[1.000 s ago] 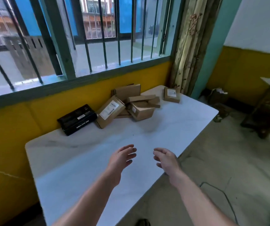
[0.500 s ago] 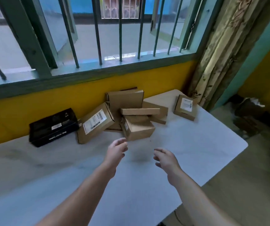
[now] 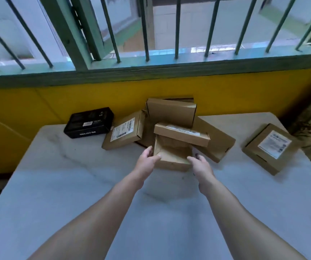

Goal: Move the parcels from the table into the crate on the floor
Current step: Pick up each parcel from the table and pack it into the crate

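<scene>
L hand (image 3: 147, 160): fingers open, touching near-left corner of front parcel (image 3: 172, 154); not yet clamped.
R hand (image 3: 200, 165): open at near-right corner; both hands about equally near, apart w/ parcel between.
Front parcel: on table (image 3: 61, 194), directly ahead; plain brown, flat, long axis approx left-right.
Slim parcel (image 3: 182, 134): rests across its far edge; may slide on lift.
Crate: not in view.

1. There is one view only, from a camera worn on the person's head.
2. It looks forward and steeply down onto the white table (image 3: 57, 184), close above its near edge.
3. It faces the barred window (image 3: 151, 34) behind the table's far edge.
4. Both forearms enter from the bottom, reaching away from the lens.
</scene>
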{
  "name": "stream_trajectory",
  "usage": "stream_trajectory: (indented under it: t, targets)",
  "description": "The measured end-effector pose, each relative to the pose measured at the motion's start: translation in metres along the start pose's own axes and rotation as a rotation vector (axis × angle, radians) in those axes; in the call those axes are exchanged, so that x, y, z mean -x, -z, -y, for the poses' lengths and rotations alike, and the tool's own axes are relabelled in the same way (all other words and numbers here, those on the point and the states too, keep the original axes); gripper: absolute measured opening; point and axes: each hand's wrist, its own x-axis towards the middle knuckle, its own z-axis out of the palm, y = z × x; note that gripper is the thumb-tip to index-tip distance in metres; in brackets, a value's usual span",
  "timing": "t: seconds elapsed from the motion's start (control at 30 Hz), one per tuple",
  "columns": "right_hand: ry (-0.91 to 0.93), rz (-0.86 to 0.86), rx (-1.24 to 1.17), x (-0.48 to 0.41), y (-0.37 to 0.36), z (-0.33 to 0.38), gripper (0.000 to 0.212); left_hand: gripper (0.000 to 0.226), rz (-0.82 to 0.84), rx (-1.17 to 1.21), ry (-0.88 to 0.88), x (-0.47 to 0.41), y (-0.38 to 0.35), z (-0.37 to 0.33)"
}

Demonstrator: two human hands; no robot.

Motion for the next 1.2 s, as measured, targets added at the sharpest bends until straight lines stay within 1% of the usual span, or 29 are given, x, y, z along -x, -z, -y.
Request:
stream_trajectory:
  t: [0.07, 0.2, 0.27, 0.33, 0.5, 0.53, 0.57, 0.7, 0.83, 0.93, 1.0, 1.1, 1.2]
  targets:
    - [0.011, 0.034, 0.029, -0.005, 0.001, 0.004, 0.049, 0.064, -0.018, 0.024, 0.012, -0.001, -0.001, 0.003]
    - [0.003, 0.091, 0.046, -0.004, -0.004, -0.002, 0.049, 0.063, -0.097, 0.046, 0.057, 0.008, 0.016, 0.02]
    - [-0.008, 0.147, 0.04, 0.001, -0.009, -0.009, 0.041, 0.062, -0.123, 0.084, 0.096, 0.016, 0.029, 0.031]
    - [-0.012, 0.195, 0.029, 0.012, -0.017, -0.013, 0.022, 0.057, -0.149, 0.124, 0.122, 0.026, 0.039, 0.042]
    - [0.051, 0.2, 0.013, 0.033, -0.031, -0.022, 0.018, 0.042, -0.181, 0.157, 0.101, 0.05, 0.056, 0.055]
    - [0.068, 0.215, 0.009, 0.037, -0.033, -0.022, 0.017, 0.033, -0.181, 0.159, 0.097, 0.052, 0.059, 0.057]
    - [0.084, 0.226, 0.011, 0.041, -0.035, -0.021, 0.018, 0.026, -0.177, 0.167, 0.085, 0.056, 0.063, 0.058]
    - [0.147, 0.224, -0.005, 0.057, -0.047, -0.016, 0.025, 0.029, -0.207, 0.208, -0.022, 0.066, 0.082, 0.06]
    - [0.143, 0.225, -0.155, 0.073, -0.061, -0.011, 0.032, 0.032, -0.267, 0.337, -0.099, 0.068, 0.105, 0.061]
    - [0.163, 0.218, -0.283, 0.087, -0.071, -0.008, 0.034, 0.035, -0.237, 0.414, -0.114, 0.069, 0.117, 0.062]
    - [0.196, 0.224, -0.351, 0.096, -0.078, -0.006, 0.029, 0.036, -0.22, 0.449, -0.143, 0.071, 0.124, 0.061]
    - [0.232, 0.24, -0.414, 0.109, -0.085, -0.002, 0.019, 0.04, -0.17, 0.459, -0.211, 0.077, 0.134, 0.058]
    - [0.28, 0.25, -0.469, 0.121, -0.091, 0.0, 0.02, 0.039, -0.089, 0.469, -0.295, 0.085, 0.146, 0.056]
